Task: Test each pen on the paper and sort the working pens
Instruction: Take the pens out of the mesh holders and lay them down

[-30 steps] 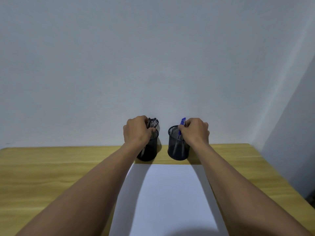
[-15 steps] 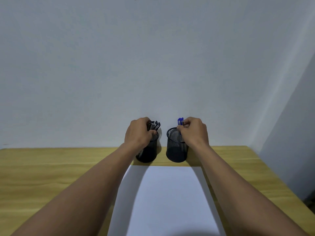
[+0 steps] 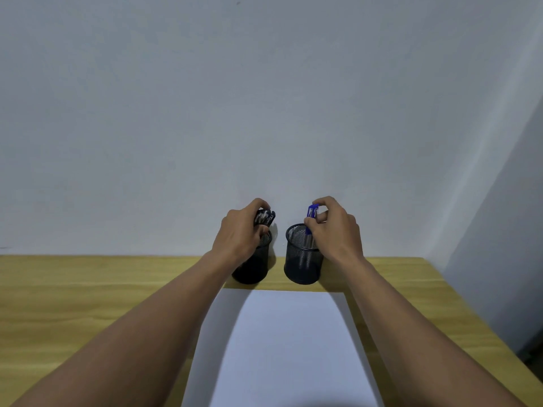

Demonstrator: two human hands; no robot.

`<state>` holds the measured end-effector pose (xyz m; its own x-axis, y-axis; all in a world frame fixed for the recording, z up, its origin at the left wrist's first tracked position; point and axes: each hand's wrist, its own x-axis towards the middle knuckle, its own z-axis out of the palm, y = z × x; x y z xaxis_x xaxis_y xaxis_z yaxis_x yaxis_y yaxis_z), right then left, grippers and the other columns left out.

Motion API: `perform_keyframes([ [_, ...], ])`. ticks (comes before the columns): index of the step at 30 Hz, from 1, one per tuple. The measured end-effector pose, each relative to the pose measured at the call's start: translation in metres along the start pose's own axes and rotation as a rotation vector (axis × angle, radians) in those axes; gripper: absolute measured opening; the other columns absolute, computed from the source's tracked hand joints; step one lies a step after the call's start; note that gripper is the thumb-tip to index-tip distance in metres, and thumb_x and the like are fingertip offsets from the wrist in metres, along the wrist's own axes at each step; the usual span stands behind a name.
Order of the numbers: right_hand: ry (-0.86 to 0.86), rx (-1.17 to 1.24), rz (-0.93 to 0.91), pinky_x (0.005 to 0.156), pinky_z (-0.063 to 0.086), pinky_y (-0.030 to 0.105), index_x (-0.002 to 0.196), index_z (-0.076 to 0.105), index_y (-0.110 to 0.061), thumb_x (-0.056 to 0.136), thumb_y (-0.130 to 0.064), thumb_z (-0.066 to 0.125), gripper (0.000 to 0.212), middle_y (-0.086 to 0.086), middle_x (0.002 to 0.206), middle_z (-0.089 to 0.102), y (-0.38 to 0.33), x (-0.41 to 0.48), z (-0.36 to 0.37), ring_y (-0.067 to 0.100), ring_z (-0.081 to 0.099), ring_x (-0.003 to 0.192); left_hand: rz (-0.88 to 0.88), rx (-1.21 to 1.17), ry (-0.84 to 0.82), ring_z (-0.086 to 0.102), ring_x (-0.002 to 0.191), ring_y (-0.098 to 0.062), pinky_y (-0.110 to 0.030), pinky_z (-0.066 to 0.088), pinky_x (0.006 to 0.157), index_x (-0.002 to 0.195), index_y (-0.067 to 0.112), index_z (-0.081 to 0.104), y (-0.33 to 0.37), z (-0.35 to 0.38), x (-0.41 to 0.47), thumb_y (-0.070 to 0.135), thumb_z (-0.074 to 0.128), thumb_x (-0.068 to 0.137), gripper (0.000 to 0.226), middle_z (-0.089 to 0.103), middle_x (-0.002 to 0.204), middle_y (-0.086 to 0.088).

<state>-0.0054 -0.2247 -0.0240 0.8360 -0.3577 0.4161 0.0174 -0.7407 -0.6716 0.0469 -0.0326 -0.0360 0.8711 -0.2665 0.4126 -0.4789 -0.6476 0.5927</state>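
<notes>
The head view shows a wooden desk (image 3: 88, 289) against a pale wall (image 3: 264, 98). Near the far edge of the desk stand two black mesh cups, upright and just beside each other with a small gap between them.

The left hand (image 3: 239, 237) is over the left cup (image 3: 254, 268). Its fingers are closed around a bundle of dark pens (image 3: 264, 217), whose tops stick out above the cup rim.

The right hand (image 3: 335, 230) is at the right cup (image 3: 302, 259). Thumb and fingers are clamped on the blue pens (image 3: 312, 214) (how many pens I cannot tell), just below the blue caps; the lower ends are inside the cup and show through the mesh.

A white sheet of paper (image 3: 293, 348) lies flat on the desk in front of the cups, reaching to the near edge, between the two forearms. No marks are visible on it.
</notes>
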Motion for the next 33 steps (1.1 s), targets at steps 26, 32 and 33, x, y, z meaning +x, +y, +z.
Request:
perform_keyframes([
  [26, 0.115, 0.107, -0.081, 0.074, 0.041, 0.027, 0.129, 0.061, -0.027, 0.096, -0.021, 0.063, 0.033, -0.007, 0.092, 0.067, -0.090, -0.037, -0.063, 0.018, 0.066, 0.085, -0.182, -0.488, 0.465, 0.066, 0.083, -0.004, 0.004, 0.038, 0.068, 0.122, 0.029, 0.068, 0.048, -0.109, -0.028, 0.011, 0.069, 0.085, 0.042, 0.069, 0.091, 0.010],
  [32, 0.101, 0.223, -0.027, 0.065, 0.051, 0.026, 0.121, 0.062, -0.029, 0.094, -0.020, 0.065, 0.029, -0.005, 0.088, 0.072, -0.131, -0.088, -0.056, 0.019, 0.070, 0.085, -0.306, -0.559, 0.577, 0.062, 0.086, -0.014, -0.019, 0.045, 0.082, 0.118, 0.027, 0.069, 0.041, -0.143, -0.079, 0.013, 0.071, 0.084, 0.037, 0.069, 0.092, 0.005],
  [33, 0.102, 0.256, 0.003, 0.071, 0.055, 0.034, 0.118, 0.062, -0.031, 0.092, -0.020, 0.066, 0.028, -0.007, 0.084, 0.072, -0.137, -0.099, -0.049, 0.021, 0.071, 0.085, -0.334, -0.577, 0.593, 0.062, 0.085, -0.015, -0.021, 0.047, 0.083, 0.118, 0.026, 0.069, 0.037, -0.147, -0.090, 0.013, 0.071, 0.084, 0.037, 0.068, 0.093, 0.004],
])
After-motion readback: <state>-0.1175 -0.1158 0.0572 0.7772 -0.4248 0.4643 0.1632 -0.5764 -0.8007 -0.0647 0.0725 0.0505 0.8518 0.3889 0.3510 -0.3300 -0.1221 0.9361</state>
